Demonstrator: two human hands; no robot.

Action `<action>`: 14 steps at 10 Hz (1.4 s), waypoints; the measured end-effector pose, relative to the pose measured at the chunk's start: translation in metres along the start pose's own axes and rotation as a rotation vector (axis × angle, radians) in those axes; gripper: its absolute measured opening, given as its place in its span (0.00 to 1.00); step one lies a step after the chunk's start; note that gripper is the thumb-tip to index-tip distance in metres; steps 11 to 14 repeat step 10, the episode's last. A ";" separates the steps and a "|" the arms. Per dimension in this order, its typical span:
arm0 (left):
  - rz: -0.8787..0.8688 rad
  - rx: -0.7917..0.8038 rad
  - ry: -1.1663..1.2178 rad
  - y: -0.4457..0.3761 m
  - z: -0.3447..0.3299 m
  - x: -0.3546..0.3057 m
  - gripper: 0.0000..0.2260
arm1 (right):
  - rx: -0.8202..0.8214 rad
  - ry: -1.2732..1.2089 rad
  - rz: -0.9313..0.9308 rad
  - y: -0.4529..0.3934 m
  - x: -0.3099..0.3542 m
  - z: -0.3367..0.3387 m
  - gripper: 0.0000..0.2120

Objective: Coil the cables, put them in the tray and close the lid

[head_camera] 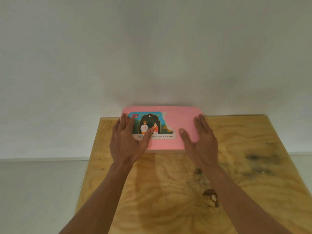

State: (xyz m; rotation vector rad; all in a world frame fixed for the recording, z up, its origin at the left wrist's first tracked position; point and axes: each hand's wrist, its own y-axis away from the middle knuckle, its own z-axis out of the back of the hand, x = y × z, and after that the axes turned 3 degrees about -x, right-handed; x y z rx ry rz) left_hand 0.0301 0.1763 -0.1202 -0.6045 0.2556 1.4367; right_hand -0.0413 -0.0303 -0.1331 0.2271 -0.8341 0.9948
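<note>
A pink lid (177, 119) with a partly torn colourful sticker lies flat on top of the tray at the far edge of the wooden table, against the wall. The tray under it shows only as a thin pale strip (167, 151) along the near edge. My left hand (128, 141) rests flat on the lid's left end, fingers straight, thumb on the sticker. My right hand (200, 137) lies flat on the lid's right end, fingers straight. No cables are in view.
The plywood table (168, 191) has a stained, knotted top and a chipped spot (211, 197) near my right forearm. A plain white wall (152, 56) stands right behind the tray. Pale floor (38, 191) lies to the left of the table.
</note>
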 end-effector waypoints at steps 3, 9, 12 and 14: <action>-0.113 0.069 -0.136 -0.010 -0.022 0.004 0.37 | -0.017 0.202 0.083 -0.017 -0.011 -0.010 0.33; -0.067 0.180 -0.077 0.003 0.010 -0.011 0.34 | 0.143 0.171 0.077 -0.014 0.017 0.028 0.34; -0.077 0.147 -0.009 0.021 0.032 -0.029 0.34 | 0.163 0.104 0.109 -0.001 0.033 0.050 0.34; -0.077 0.147 -0.009 0.021 0.032 -0.029 0.34 | 0.163 0.104 0.109 -0.001 0.033 0.050 0.34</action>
